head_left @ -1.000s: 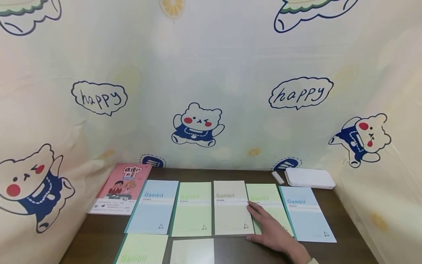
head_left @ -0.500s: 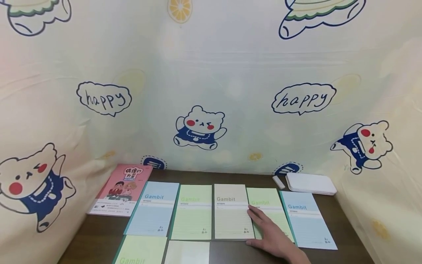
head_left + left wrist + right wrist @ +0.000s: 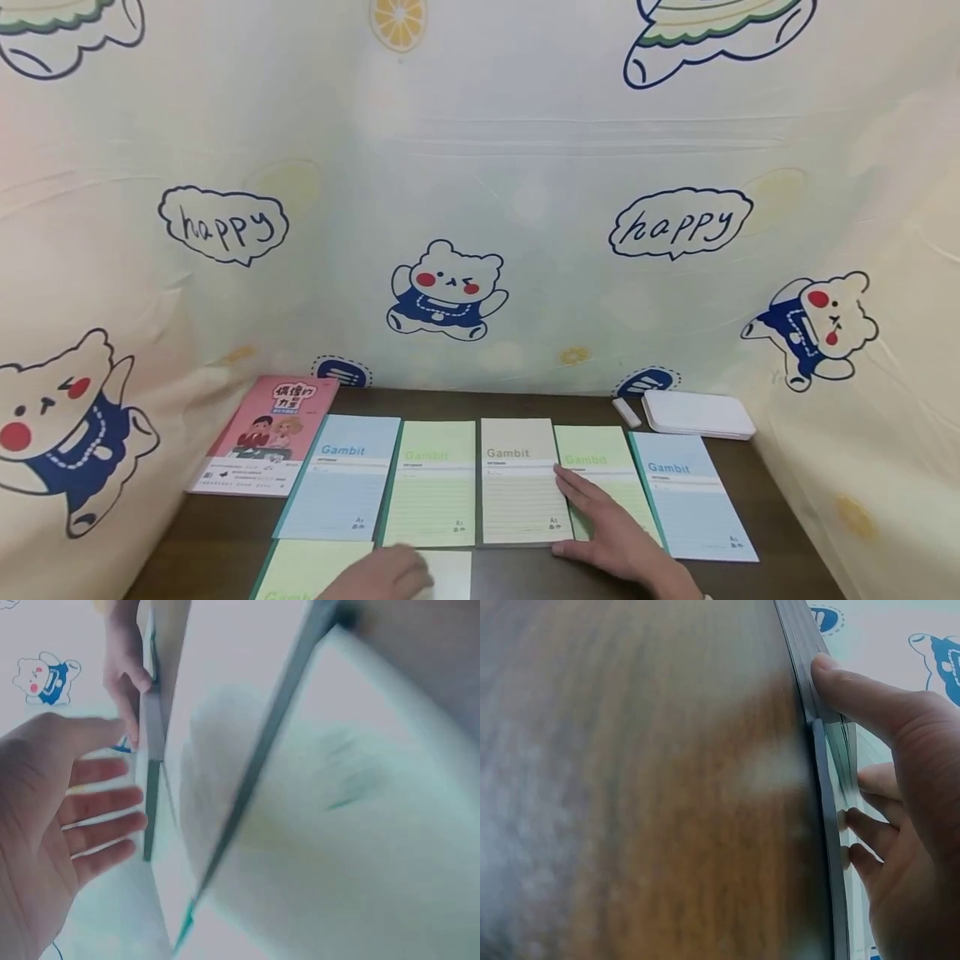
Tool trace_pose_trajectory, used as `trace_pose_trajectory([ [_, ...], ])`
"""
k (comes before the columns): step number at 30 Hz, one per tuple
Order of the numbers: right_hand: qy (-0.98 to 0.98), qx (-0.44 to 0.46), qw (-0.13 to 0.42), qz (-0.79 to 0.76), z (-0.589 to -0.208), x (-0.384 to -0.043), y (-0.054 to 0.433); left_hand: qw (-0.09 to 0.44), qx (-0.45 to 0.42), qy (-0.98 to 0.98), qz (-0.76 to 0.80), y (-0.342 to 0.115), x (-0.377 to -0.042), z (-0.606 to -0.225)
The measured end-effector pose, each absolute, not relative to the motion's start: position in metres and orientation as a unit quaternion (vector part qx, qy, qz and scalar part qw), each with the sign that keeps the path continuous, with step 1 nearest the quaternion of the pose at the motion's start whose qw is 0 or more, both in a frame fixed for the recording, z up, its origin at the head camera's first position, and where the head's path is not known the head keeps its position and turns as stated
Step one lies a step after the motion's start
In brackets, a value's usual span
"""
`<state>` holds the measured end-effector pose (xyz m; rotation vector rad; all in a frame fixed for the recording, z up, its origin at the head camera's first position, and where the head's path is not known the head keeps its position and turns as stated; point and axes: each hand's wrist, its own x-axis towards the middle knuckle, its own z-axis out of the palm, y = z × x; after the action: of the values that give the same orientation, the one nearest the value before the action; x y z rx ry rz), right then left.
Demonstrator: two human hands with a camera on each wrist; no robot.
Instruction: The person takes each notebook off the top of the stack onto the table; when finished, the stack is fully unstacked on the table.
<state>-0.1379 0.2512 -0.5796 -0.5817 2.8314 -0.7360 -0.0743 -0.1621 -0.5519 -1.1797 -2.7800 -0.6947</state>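
My right hand (image 3: pixel 617 533) rests over the right green notebook (image 3: pixel 595 446), its straight fingers along the right edge of the beige notebook (image 3: pixel 517 500). Its thumb (image 3: pixel 862 694) touches that notebook's bottom edge in the right wrist view. At the lower edge of the head view my left hand (image 3: pixel 381 575) hovers over the front row, between a green notebook (image 3: pixel 303 567) and a pale notebook (image 3: pixel 453 575). The left wrist view shows the left fingers (image 3: pixel 105 799) extended and loosely spread, holding nothing.
A blue notebook (image 3: pixel 341 483) and a green notebook (image 3: pixel 431 492) continue the row leftward; another blue notebook (image 3: pixel 693 500) ends it at right. Behind stand a pink book (image 3: pixel 262 442), a white case (image 3: pixel 697 414) and a small white block (image 3: pixel 627 412). A printed curtain (image 3: pixel 480 167) encloses the dark table (image 3: pixel 525 575).
My left hand has come into the head view from below, over the front row. The right hand stays at the beige notebook; the head view shifts slightly.
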Motion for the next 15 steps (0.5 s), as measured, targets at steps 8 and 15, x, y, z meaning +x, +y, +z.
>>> trace_pose_trajectory([
  [8,0.942,-0.194,0.101,-0.253,-0.571,-0.142,0.254,-0.061,-0.352,-0.923,-0.142,-0.116,-0.139,-0.534],
  [15,0.943,-0.202,0.105,-0.244,-0.563,-0.141,0.255,-0.06,-0.359,-0.922,-0.13,-0.103,-0.156,-0.55],
])
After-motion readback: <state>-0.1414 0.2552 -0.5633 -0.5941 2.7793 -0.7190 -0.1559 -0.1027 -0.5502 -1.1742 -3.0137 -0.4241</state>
